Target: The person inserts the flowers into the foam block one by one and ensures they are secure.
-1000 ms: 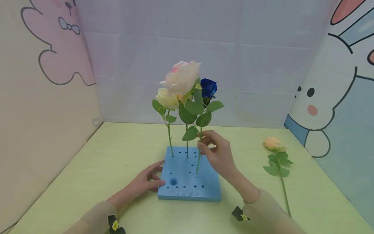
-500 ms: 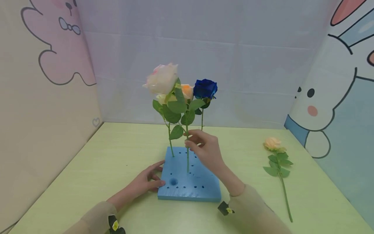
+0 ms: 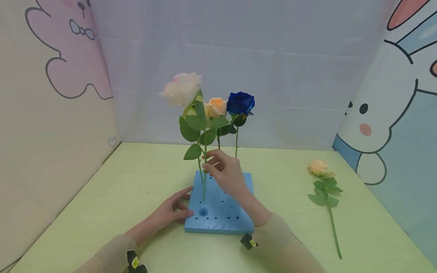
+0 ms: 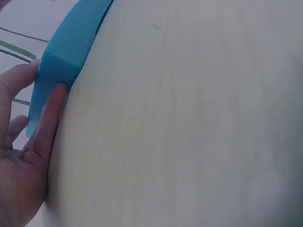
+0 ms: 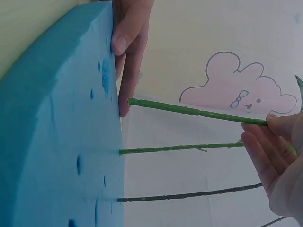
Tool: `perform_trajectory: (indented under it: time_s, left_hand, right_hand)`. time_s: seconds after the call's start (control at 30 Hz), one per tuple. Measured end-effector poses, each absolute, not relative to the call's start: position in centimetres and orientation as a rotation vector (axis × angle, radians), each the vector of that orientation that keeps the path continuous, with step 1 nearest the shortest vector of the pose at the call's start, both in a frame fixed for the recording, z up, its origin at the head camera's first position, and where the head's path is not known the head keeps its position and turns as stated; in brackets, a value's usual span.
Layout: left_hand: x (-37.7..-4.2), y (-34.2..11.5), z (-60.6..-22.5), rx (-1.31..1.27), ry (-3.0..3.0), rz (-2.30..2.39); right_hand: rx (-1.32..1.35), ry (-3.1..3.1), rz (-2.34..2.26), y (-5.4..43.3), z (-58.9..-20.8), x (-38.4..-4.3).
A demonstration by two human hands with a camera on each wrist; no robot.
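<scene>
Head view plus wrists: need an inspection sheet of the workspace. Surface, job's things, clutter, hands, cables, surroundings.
Surface: pale yellow-green table, small dark speck on its left half.
Job's things: white flower held up, stem end just clear of the blue block; yellow flower, mostly hidden, and peach flower stand in the block; blue flower upright, base hidden; second peach flower lies at right.
Clutter: nothing seen.
Left hand: touches the block's left edge.
Right hand: pinches the white flower's stem.
Cables: none made out; thin dark line at lower left, unclear.
Surroundings: pale backdrop, cartoon figures on the side walls.
</scene>
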State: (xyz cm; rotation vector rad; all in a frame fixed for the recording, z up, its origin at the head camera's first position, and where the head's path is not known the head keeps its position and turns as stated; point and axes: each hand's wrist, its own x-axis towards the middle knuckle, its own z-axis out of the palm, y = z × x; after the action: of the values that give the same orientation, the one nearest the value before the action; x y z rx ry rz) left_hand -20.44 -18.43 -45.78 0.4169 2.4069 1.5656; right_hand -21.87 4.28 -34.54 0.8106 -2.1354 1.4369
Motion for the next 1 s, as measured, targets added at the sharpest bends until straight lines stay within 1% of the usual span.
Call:
perform_trajectory:
  time_s: [0.3,1.0]
  left_hand:
    - [-20.4,-18.5,-45.7,0.452,2.432,1.543]
    - [-20.4,-18.7,-45.9,0.452,2.411,1.557]
  right_hand:
    - [0.833,-2.138,1.349,3.2,-35.0,-21.8]
    - [0.857,-2.234,1.272,3.1,-35.3,-22.3]
